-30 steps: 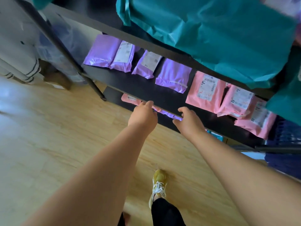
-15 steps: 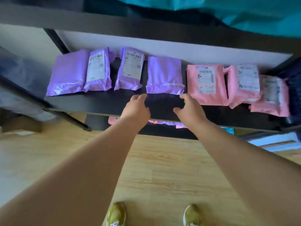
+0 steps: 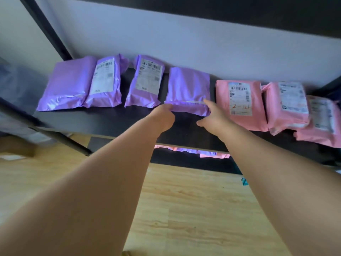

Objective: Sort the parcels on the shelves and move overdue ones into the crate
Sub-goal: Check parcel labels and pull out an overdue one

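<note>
- Now both bare hands meet the near edge of one unlabelled purple mailer point(image 3: 188, 89) in the middle of the shelf row
- left hand point(image 3: 163, 117) has its fingers curled on the mailer's near left corner, seemingly pinching the crinkled film
- right hand point(image 3: 215, 117) lies spread at the near right corner, fingers loose, thumb stretched out over the shelf; whether it grips is unclear
- the mailer is a soft, glossy plastic pouch, flat and roughly rectangular, with a pale seal strip near its front edge
- left of it lie three more purple poly mailers point(image 3: 103, 84), two with white barcode labels
- right of it three pink mailers point(image 3: 241, 102) overlap slightly, the nearest with orange handwriting on its label
- all rest on a matte black shelf board point(image 3: 103, 120) above a wood-grain floor point(image 3: 193, 209)
</note>
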Tool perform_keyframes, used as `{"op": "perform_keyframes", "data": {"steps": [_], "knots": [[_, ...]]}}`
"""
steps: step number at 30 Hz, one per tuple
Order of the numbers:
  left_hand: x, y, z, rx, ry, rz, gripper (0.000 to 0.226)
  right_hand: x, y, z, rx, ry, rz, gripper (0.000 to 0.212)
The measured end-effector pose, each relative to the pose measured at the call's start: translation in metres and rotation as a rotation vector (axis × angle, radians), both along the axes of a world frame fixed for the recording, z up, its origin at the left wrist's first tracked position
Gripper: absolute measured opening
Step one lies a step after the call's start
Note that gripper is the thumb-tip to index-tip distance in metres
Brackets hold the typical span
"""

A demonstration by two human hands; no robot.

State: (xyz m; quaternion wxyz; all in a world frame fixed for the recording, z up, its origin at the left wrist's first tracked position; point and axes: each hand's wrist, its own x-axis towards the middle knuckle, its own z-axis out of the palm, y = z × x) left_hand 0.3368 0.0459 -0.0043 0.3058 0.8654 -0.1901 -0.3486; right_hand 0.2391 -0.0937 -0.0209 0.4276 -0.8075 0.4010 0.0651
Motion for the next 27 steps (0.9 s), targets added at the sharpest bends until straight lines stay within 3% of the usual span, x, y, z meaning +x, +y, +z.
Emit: {"op": "perform_keyframes", "data": {"steps": [4, 8, 13, 16, 19, 21, 26, 27], "knots": [[-0.011, 0.0, 0.002, -0.113, 0.116, 0.224, 0.028, -0.011, 0.004, -0.002, 0.027, -0.009, -0.003, 0.082], [-0.027, 0.008, 0.004, -0.337, 0.31, 0.515, 0.014, -0.03, 0.01, -0.002, -0.232, 0.043, 0.137, 0.074], [-0.048, 0.005, 0.016, -0.536, 0.56, 0.436, 0.02, -0.046, 0.013, -0.005, -0.483, 0.045, 0.118, 0.058], [-0.058, 0.004, 0.026, -0.623, 0.702, 0.361, 0.023, -0.054, 0.014, -0.005, -0.452, -0.027, 0.027, 0.036], [-0.064, 0.005, 0.03, -0.596, 0.716, 0.344, 0.035, -0.064, 0.019, -0.004, -0.393, -0.125, -0.07, 0.027], [-0.065, 0.006, 0.029, -0.523, 0.65, 0.446, 0.037, -0.068, 0.022, -0.002, -0.231, -0.216, -0.23, 0.026], [-0.071, 0.019, 0.012, -0.301, 0.541, 0.656, 0.005, -0.085, 0.033, 0.005, 0.683, -0.388, -0.55, 0.038], [-0.071, 0.022, 0.006, -0.292, 0.536, 0.655, 0.01, -0.089, 0.036, 0.006, 0.828, -0.417, -0.582, 0.035]]}}
